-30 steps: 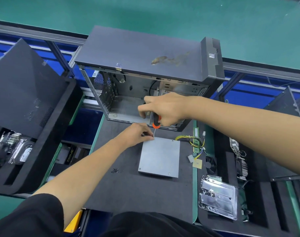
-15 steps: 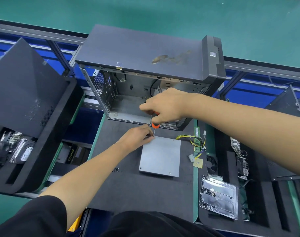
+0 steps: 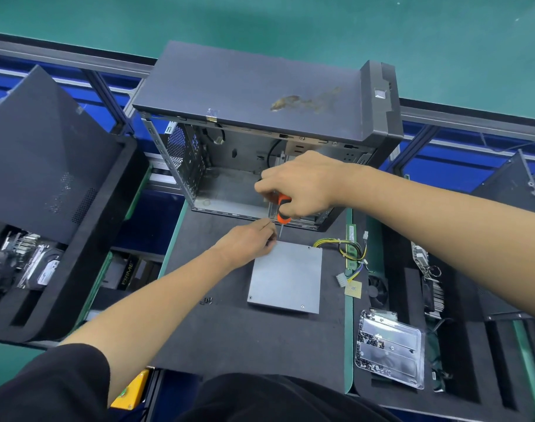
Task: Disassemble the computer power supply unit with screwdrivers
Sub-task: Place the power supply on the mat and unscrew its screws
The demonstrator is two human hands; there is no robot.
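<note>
The grey power supply [image 3: 286, 277] is lying flat on the dark mat [image 3: 229, 336], just in front of the open computer case [image 3: 260, 117]; the right hand [image 3: 303, 184] is gripping the orange screwdriver [image 3: 283, 208], its tip pointing down at the box's far left corner; the left hand [image 3: 248, 242] is resting there, fingers pressed together, pinching at the corner beside the tip.

Dark work mat [image 3: 229, 336], grey power supply unit [image 3: 286, 277], open computer case [image 3: 260, 141], loose screws [image 3: 206, 300], wire bundle [image 3: 347, 248]
</note>
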